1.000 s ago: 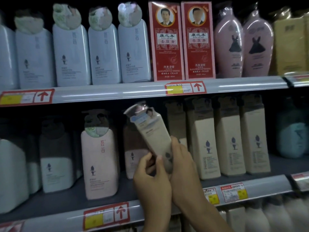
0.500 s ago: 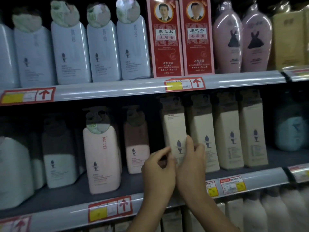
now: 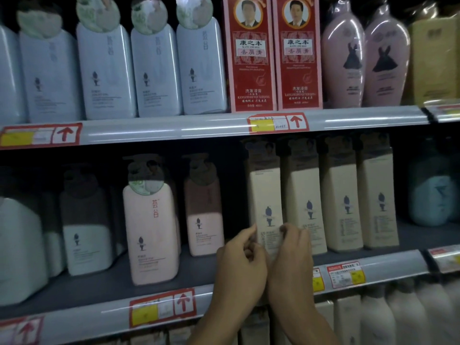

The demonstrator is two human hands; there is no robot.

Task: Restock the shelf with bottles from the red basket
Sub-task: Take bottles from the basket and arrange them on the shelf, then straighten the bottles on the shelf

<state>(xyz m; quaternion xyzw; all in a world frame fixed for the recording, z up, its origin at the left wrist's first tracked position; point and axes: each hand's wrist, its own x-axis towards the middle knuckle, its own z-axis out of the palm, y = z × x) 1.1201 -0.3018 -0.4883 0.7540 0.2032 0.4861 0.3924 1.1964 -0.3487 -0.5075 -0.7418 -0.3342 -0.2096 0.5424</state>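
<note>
The cream bottle (image 3: 267, 202), tilted in the air a second ago, now stands upright near the shelf's front edge (image 3: 249, 297), pinched between left hand (image 3: 240, 265) and right hand (image 3: 291, 260).

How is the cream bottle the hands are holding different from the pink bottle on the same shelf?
The cream bottle is tall, slim and boxy; the pink bottle is wider with rounded shoulders. The cream bottle is held by the left hand and right hand; the pink bottle stands untouched, nearer the shelf's front edge. Both stand upright and carry a small dark logo.
</note>
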